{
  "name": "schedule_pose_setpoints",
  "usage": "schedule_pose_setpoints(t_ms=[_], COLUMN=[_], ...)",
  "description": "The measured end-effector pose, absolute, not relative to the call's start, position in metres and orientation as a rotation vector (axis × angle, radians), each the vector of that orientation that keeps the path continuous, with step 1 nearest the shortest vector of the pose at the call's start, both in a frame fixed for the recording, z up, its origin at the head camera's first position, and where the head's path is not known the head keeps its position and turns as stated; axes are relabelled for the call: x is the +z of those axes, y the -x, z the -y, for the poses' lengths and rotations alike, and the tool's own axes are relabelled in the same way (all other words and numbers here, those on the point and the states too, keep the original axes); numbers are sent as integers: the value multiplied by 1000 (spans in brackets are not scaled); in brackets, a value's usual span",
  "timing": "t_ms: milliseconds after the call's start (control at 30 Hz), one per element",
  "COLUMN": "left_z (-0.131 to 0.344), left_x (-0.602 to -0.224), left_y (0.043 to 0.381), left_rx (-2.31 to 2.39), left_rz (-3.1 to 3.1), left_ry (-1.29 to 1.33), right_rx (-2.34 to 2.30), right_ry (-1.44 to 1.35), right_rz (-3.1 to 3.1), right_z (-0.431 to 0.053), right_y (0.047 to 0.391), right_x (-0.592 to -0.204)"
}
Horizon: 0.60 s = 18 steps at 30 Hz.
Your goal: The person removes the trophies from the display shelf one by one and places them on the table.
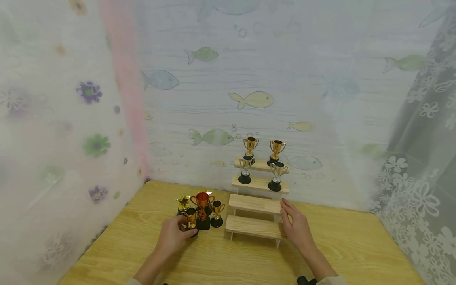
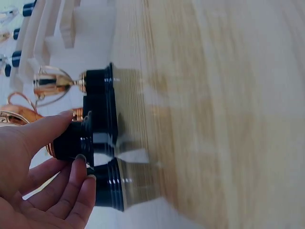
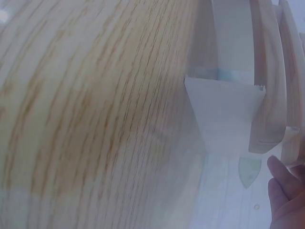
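Your left hand [image 1: 172, 233] pinched a little gold cup [image 1: 191, 215] by its black base [image 2: 72, 142], close to other cups [image 1: 216, 207] on the table [image 1: 356, 249]. Your right hand [image 1: 297, 225] had its fingers out loosely beside the wooden stand [image 1: 254, 225]. This looked like picking up; lifting called for gentle care.

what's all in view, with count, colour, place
table: 1, yellowish, underneath
stand: 1, pale wood, on table
gold cups: 2, gold, top step
silver cups: 2, silver, next step
held cup: 1, gold, left of stand
small cup: 1, gold, left of stand
large cup: 1, copper, beside small cup
star trophy: 1, gold, behind held cup
fish backdrop: 1, pale, behind table
floral sheet: 1, whitish, left
lacy sheet: 1, white, right
sleeves: 2, pale, bottom
left hand: 1, bare, gripping held cup
right hand: 1, bare, at stand's right
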<state>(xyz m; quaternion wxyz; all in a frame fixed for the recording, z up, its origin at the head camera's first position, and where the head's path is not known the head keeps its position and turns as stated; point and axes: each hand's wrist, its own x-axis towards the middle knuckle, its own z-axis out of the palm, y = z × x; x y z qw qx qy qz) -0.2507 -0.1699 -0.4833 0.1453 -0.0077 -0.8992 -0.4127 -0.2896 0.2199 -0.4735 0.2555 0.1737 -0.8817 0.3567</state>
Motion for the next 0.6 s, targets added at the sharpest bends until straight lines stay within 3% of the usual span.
schedule_pose_setpoints(t_ms=[600], left_z=[187], left_x=[-487], left_y=[262], left_rx=[-1157], left_rz=[2636], left_ry=[-58], right_rx=[971], right_ry=[-463], right_rz=[2408], right_z=[-220], right_y=[289], right_x=[-473])
